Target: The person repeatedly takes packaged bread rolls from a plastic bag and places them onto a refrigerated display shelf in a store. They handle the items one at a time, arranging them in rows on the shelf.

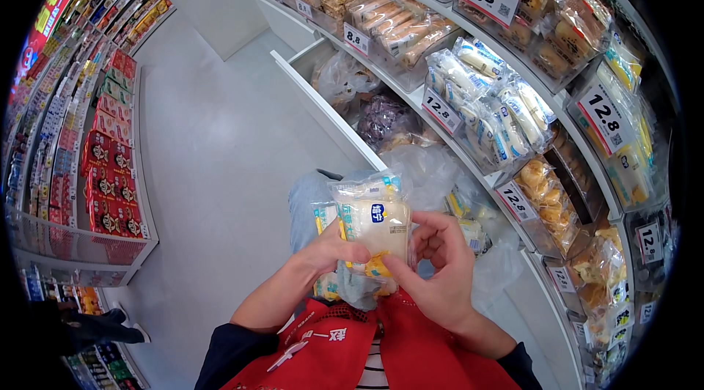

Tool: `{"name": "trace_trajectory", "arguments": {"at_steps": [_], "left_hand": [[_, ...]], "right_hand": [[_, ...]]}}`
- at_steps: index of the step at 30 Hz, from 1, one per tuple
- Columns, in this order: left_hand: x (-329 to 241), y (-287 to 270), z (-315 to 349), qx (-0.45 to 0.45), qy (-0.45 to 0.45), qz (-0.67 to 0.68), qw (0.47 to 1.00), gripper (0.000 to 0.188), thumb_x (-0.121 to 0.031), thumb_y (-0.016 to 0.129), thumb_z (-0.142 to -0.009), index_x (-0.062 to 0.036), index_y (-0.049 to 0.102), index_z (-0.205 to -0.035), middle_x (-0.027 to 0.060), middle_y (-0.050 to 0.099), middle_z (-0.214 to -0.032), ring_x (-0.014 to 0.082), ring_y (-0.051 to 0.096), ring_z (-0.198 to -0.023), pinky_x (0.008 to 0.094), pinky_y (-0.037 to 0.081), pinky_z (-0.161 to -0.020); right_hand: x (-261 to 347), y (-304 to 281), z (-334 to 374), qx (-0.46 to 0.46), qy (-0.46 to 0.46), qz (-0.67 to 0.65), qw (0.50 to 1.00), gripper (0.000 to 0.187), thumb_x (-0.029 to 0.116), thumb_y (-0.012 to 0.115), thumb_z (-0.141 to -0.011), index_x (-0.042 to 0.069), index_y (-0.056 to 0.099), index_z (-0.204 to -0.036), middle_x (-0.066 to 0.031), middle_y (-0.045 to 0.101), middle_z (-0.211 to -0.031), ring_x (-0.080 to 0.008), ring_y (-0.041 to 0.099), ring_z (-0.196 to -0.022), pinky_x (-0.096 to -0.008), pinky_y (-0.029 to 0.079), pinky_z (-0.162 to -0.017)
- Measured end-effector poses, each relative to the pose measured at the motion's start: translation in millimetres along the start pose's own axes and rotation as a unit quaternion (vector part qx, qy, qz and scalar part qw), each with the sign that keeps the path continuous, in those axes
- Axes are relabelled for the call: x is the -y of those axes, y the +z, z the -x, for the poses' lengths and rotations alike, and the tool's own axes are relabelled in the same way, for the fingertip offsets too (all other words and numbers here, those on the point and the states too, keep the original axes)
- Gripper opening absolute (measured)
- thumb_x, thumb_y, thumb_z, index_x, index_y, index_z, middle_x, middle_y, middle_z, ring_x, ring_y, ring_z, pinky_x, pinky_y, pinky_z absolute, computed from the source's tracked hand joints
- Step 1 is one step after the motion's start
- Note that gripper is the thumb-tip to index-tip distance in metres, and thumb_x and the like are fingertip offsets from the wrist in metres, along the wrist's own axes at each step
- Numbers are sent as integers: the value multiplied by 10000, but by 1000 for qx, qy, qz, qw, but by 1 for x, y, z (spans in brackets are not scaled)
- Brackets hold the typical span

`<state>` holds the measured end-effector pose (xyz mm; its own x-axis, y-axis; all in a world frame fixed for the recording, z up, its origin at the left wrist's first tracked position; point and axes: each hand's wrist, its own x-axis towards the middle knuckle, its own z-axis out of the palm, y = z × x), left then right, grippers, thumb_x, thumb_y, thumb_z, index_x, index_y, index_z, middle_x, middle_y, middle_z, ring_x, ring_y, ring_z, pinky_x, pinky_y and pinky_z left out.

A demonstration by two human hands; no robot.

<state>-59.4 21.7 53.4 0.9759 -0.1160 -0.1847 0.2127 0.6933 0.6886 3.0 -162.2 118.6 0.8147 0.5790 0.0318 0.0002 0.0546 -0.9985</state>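
My left hand (323, 252) is closed around the left side of several clear-wrapped packs, its thumb lying across the front one. That front pack of pale bread (378, 225) has a blue label and a yellow patch near its bottom. My right hand (444, 269) grips the same pack at its right edge, thumb low on the front and fingers curled beside it. More packs with teal and yellow print show behind and below, partly hidden by my left hand. A grey-blue fabric (356, 289) shows under the packs.
An open white drawer (330, 115) holds bagged goods and loose clear plastic. Above it, shelf bins hold long white wrapped breads (491, 100), golden rolls (546, 196) and other baked goods behind price tags. Across the grey floor (213, 141) stands a shelf with red boxes (114, 185). A person's legs (103, 328) show lower left.
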Motion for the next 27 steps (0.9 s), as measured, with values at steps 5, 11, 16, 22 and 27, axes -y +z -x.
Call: {"name": "trace_trajectory", "arguments": {"at_steps": [5, 11, 16, 22, 27], "left_hand": [[-1, 1, 2, -37, -63, 75, 995, 790, -222, 784, -699, -1, 438, -1374, 161, 578, -1281, 281, 595, -1153, 415, 503, -964], [4, -6, 3, 76, -18, 98, 992, 776, -256, 746, -688, 28, 450, -1347, 212, 555, -1264, 288, 603, -1126, 406, 527, -942], [7, 8, 1, -2, -32, 23, 999, 745, -227, 765, -714, -4, 453, -1353, 148, 582, -1256, 257, 597, -1140, 386, 503, -966], [5, 21, 3, -63, -53, -55, 995, 705, -183, 742, -778, -32, 420, -1387, 99, 590, -1239, 216, 583, -1146, 362, 474, -980], [7, 37, 0, -71, -39, -36, 996, 690, -166, 747, -782, -33, 411, -1369, 93, 618, -1157, 159, 623, -892, 295, 510, -749]], "right_hand": [[0, 2, 5, 31, -91, 80, 992, 548, 27, 776, -767, -4, 513, -1247, -62, 585, -877, -110, 588, -689, -230, 494, -610], [1, -18, -6, 9, -130, 175, 976, 523, 58, 720, -809, 5, 506, -1284, -130, 551, -1105, -205, 597, -953, -311, 513, -798], [-23, -6, -11, 48, 0, -28, 998, 413, 18, 599, -879, -22, 475, -1271, -145, 444, -1334, -204, 515, -1144, -338, 459, -959], [-39, -5, -6, 2, 26, -95, 995, 269, -10, 509, -939, -26, 478, -1206, -102, 546, -1170, -144, 539, -1063, -303, 445, -942], [-37, -1, -7, -116, -63, -22, 991, 211, 12, 537, -950, -21, 486, -1152, -93, 584, -1046, -130, 576, -916, -260, 469, -825]]}}
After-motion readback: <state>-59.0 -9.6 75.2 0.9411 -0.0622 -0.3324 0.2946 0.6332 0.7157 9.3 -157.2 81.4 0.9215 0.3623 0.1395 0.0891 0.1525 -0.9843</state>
